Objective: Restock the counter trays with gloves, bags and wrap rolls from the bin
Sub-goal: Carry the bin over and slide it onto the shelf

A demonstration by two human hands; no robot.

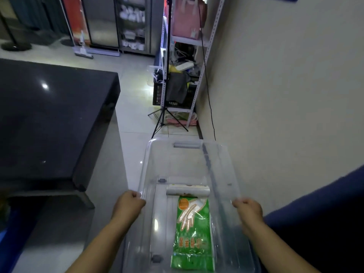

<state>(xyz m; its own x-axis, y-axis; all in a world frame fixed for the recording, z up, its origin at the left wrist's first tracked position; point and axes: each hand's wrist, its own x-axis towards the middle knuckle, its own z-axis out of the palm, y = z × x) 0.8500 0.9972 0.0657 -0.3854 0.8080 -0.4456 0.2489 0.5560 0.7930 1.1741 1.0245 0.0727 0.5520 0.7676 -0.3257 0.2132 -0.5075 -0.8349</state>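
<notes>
- I had my left hand (130,203) on the left rim of the clear bin (149,154), fingers curled tight over the edge.
- My right hand (249,210) gripped the opposite rim the same way. That made 2 grips, 1 per long side, which I reckoned was to hold the bin level so the stock would not slide.
- I could not tell whether the bin was lifted or sat on the floor.
- Inside, the green glove pack (192,231) lay flat on the bin's bottom, lengthwise toward me.
- The wrap roll (188,192) lay crosswise at the pack's far end, touching it.
- Something pale showed beneath the roll. It may have been bags, but I could not tell.
- The dark counter (49,115) stood off to my left, well apart from the bin, and I saw no trays.
- My read was that this was the carrying step with the restocking not yet begun. The bin needed to come beside the counter before I freed a hand.
</notes>
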